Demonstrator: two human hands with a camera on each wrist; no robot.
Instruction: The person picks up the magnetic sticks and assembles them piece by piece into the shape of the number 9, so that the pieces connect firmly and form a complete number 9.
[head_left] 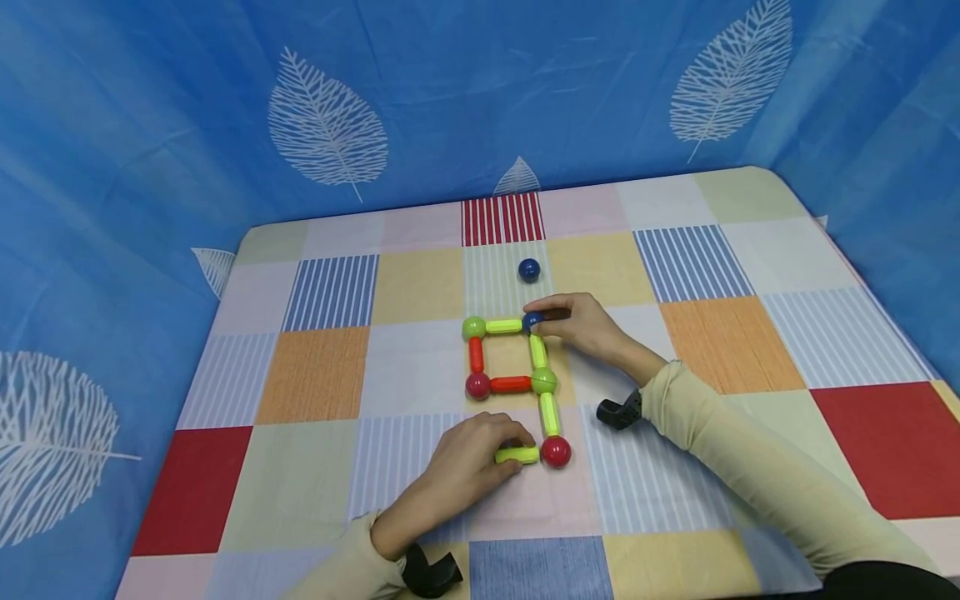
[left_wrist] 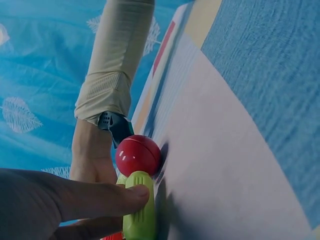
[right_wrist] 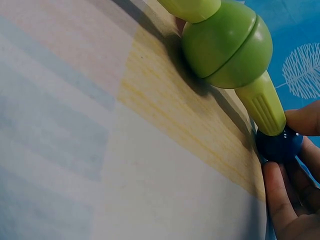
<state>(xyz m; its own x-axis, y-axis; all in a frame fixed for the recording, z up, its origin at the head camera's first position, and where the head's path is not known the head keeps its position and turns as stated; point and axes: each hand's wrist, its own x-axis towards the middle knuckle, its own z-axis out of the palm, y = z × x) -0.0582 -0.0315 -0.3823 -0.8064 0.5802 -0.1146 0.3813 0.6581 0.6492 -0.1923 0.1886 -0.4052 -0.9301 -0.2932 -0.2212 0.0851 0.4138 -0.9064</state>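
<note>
My left hand (head_left: 474, 454) pinches a yellow-green magnetic rod (head_left: 521, 455) whose right end is at a red ball (head_left: 556, 452); the left wrist view shows the thumb on the rod (left_wrist: 139, 220) just under the red ball (left_wrist: 138, 155). With thumb and fingers, my right hand (head_left: 588, 327) pinches a dark blue ball (head_left: 532, 322) at the far right corner of a square of rods and balls. A yellow-green rod (right_wrist: 262, 105) links this blue ball (right_wrist: 280, 145) to a green ball (right_wrist: 227, 47). Another yellow-green rod (head_left: 549, 414) runs from there towards the red ball.
The square's other corners are a green ball (head_left: 474, 327) and a red ball (head_left: 477, 386), with red rods (head_left: 511, 384) on two sides. Beyond it lies a loose dark blue ball (head_left: 528, 270). A patchwork cloth (head_left: 307, 467) covers the table; blue curtains (head_left: 450, 92) surround it.
</note>
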